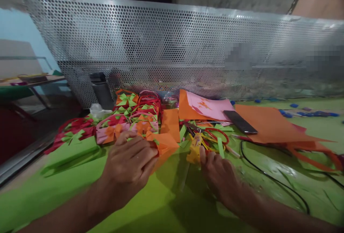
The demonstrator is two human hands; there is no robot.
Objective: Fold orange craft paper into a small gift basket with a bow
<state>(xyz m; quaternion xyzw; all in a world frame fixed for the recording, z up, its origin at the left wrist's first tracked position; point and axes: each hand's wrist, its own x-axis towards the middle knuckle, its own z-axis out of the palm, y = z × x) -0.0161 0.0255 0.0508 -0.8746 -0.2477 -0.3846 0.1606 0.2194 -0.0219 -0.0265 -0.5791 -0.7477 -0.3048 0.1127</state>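
Note:
My left hand (131, 161) is closed, its fingers pinching an orange folded paper piece (167, 145) in front of me. A bit of green paper shows beside those fingers. To the right, my right hand (219, 174) is closed around a yellow glue gun (195, 149), held near the orange piece but apart from it. The palm hides part of the gun. Scissors with red handles (221, 134) lie just beyond it, among green paper scraps (220, 147). Several small paper bags with bows (111, 131) are grouped beyond my left hand.
A green paper bag (71, 154) lies at left. A dark bottle (102, 91) stands behind the bags. Pink sheets (205, 106), a phone (240, 122) and orange paper (268, 122) lie at right. A black cord (274, 177) crosses the table before a perforated metal panel (172, 43).

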